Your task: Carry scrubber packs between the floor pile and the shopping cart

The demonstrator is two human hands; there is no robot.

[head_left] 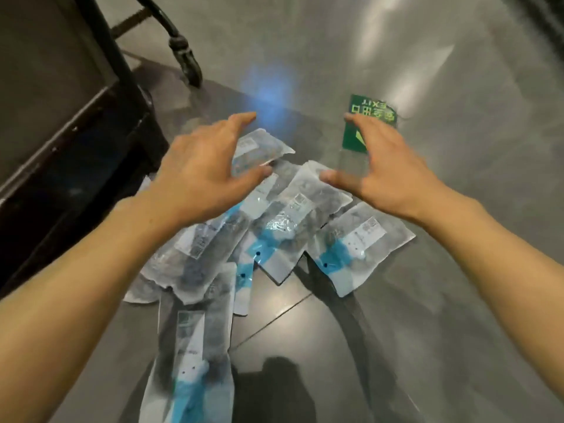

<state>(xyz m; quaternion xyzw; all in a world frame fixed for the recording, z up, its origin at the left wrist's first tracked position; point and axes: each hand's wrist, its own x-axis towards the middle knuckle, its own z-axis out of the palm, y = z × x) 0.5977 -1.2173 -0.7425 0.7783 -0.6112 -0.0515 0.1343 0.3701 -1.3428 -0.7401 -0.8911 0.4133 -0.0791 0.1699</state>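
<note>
Several clear plastic packets [274,227] with blue and white labels lie in a loose, overlapping heap on the grey tiled floor. My left hand [201,169] hovers over the heap's far left part, fingers spread and holding nothing. My right hand [387,166] hovers over the heap's far right side, also spread and empty. One long packet [195,355] lies nearest to me, below the pile. Another packet [360,242] lies at the right edge of the heap.
A black cart or shelf frame [76,141] stands at the left, with a caster wheel [190,64] behind it. A green exit sticker [369,117] is stuck on the floor beyond my right hand. Bare grey floor [427,300] extends to the right.
</note>
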